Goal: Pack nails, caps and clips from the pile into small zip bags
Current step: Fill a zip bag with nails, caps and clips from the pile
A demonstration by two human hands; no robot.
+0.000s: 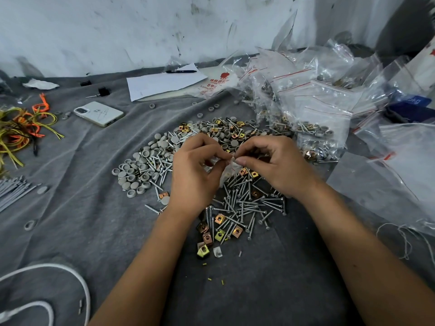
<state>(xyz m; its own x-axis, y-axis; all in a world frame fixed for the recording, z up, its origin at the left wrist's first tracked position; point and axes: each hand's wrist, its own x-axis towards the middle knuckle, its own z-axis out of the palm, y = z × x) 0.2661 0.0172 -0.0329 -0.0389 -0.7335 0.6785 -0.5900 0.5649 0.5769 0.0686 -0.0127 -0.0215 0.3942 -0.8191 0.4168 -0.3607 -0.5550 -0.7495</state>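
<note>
A mixed pile lies on the grey cloth: grey round caps (137, 169) to the left, silver nails (247, 203) in front, and brass-coloured square clips (220, 231) nearest me. My left hand (195, 175) and my right hand (275, 163) meet above the pile's middle. Both pinch the top edge of one small clear zip bag (229, 171), which hangs down between them. The bag's contents are hard to make out. Filled zip bags (315, 128) with red seal lines are heaped to the right.
A white phone (98, 113) and a sheet of paper (162, 83) with a black pen (181, 71) lie at the back. Yellow and orange ties (23, 128) sit at far left, grey rods (14, 191) below them. A white cable (47, 290) curls at the front left.
</note>
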